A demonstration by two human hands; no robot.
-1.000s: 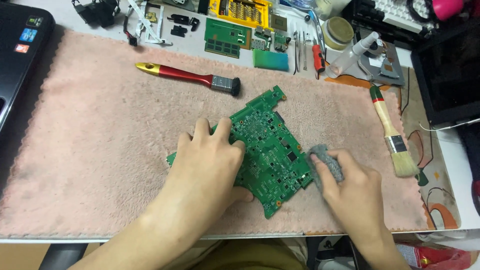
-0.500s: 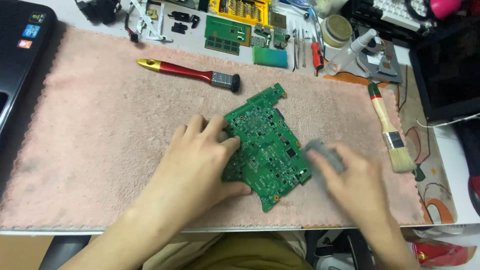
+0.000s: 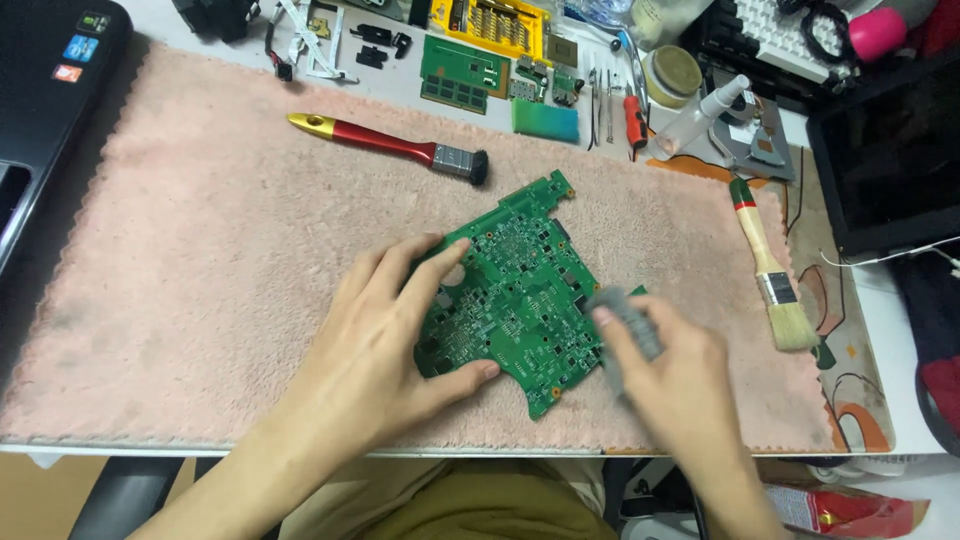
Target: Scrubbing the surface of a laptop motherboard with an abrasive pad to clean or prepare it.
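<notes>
A green circuit board (image 3: 520,295) lies flat on a pink fleecy mat (image 3: 200,260), near the front edge of the surface (image 3: 880,300). The left hand (image 3: 390,350) rests spread on the board's left part, fingers and thumb pinning its edge. The right hand (image 3: 675,375) is closed around a small grey cloth (image 3: 628,318) pressed at the board's right edge. Beyond lie a red-handled brush (image 3: 390,145) and, right, a wooden paintbrush (image 3: 770,270).
</notes>
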